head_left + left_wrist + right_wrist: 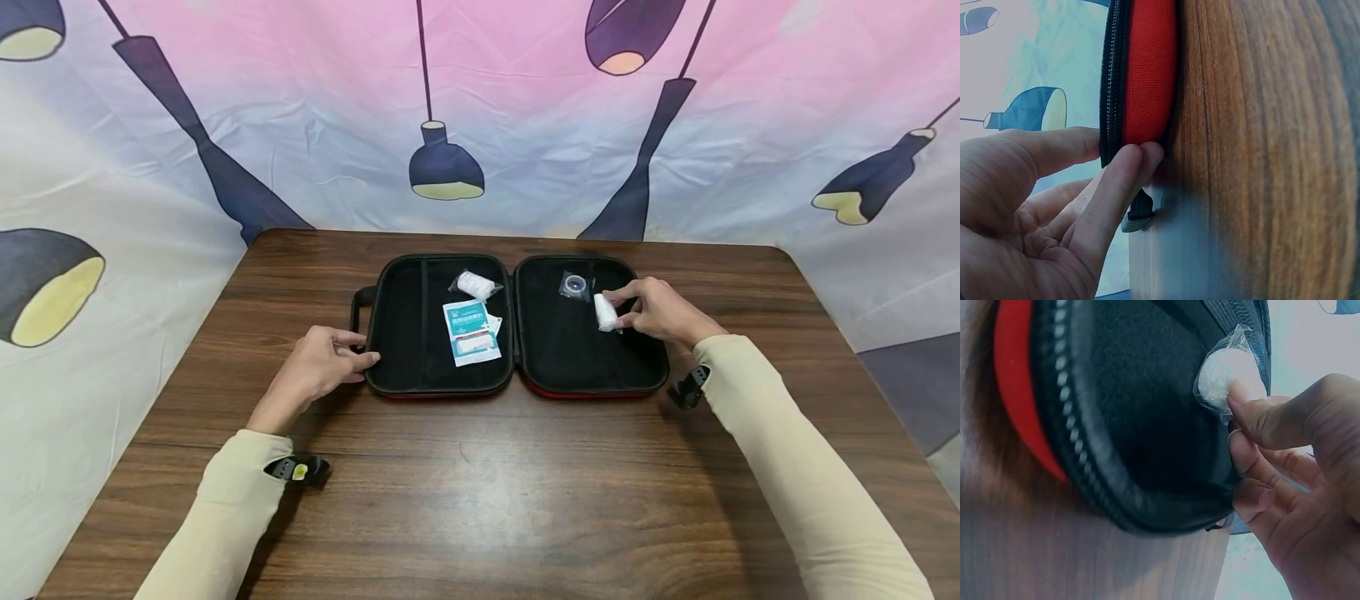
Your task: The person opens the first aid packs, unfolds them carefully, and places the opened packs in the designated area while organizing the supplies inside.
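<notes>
A zippered case (397,333), black inside and red outside, lies unfolded on the table. At its left front corner my left hand (324,364) pinches the rim between thumb and fingers; the red shell and zipper (1112,81) show up close in the left wrist view. Over the right half, my right hand (656,312) pinches a white bandage roll (606,312) in clear wrapping, whose round end faces the right wrist view. A second wrapped bandage roll (476,285) and a teal-and-white packet (471,333) lie in the left half. Near the right hand sits a wrapped tape roll (575,286).
The brown wooden table (480,492) carries the case near its far edge. A black carry handle (362,307) sticks out from the case's left side. Behind the table hangs a cloth (525,150) printed with lamps.
</notes>
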`<state>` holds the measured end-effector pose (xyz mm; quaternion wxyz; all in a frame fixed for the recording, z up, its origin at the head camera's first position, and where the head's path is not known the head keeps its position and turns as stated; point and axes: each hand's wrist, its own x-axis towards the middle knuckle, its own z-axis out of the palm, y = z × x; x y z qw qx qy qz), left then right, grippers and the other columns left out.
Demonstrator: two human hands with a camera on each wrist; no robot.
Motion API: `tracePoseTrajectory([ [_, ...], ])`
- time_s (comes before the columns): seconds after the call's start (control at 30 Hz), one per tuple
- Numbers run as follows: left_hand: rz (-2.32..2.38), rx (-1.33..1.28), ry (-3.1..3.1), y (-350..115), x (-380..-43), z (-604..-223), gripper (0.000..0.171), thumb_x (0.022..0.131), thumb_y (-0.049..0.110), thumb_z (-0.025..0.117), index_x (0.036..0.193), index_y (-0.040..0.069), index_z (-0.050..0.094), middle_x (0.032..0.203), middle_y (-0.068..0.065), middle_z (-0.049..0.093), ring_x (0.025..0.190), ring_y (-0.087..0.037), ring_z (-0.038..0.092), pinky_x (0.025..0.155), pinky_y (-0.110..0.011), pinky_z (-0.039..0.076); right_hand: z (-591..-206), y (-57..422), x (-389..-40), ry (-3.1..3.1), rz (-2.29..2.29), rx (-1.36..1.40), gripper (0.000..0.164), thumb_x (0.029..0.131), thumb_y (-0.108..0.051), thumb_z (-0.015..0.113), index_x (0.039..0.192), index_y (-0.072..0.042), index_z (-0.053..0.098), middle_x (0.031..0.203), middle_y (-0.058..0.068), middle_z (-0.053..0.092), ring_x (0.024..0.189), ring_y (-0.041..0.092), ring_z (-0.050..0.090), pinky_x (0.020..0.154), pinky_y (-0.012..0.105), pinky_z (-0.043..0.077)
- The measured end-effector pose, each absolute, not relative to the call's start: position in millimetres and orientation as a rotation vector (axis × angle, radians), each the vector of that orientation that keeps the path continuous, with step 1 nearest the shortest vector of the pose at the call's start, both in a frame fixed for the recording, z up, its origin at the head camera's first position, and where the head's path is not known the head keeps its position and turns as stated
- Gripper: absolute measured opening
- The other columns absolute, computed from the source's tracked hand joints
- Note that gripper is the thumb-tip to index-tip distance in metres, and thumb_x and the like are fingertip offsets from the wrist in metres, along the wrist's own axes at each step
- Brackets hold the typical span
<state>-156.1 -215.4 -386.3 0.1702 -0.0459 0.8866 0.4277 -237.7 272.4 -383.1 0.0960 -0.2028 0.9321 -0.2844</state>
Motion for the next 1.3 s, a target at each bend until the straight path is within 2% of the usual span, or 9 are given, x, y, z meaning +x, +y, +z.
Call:
tracePoseTrajectory([
  [0.23,1.201,-0.131,2.526,-215.1,-155.6,-386.4,0.058,0.099,0.025,0.069,0.145,-0.005,0.05,0.115,-0.021,0.071,0.092,-0.024,0.075,0.088,-0.043,0.059,-387.0,270.0,-239.1,2.739,-0.863,-0.588,0.049,0.09,0.014,0.061,0.138,0.003,0.06,0.124,0.028,0.064,0.057,0.016,0.051,0.052,0.026,0.037],
  [0.67,1.195,-0.14,2.53,-214.5,-155.1,-385.5,0.059,0.099,0.026,0.069,0.145,-0.005,0.05,0.116,-0.021,0.071,0.092,-0.023,0.075,0.088,-0.043,0.059,-389.8,267.2,-238.3,2.739,-0.905,-0.626,0.047,0.093,0.008,0.066,0.14,0.003,0.058,0.131,0.029,0.058,0.063,0.019,0.052,0.056,0.026,0.041],
  [1.3,1.222,-0.129,2.53,-214.0,-155.3,-386.0,0.058,0.098,0.022,0.07,0.145,-0.006,0.05,0.104,-0.016,0.075,0.089,-0.022,0.075,0.083,-0.039,0.06,-393.0,261.2,-237.6,2.746,-0.875,-0.534,0.052,0.093,0.011,0.06,0.144,-0.001,0.055,0.122,0.024,0.061,0.072,0.023,0.056,0.06,0.03,0.043],
])
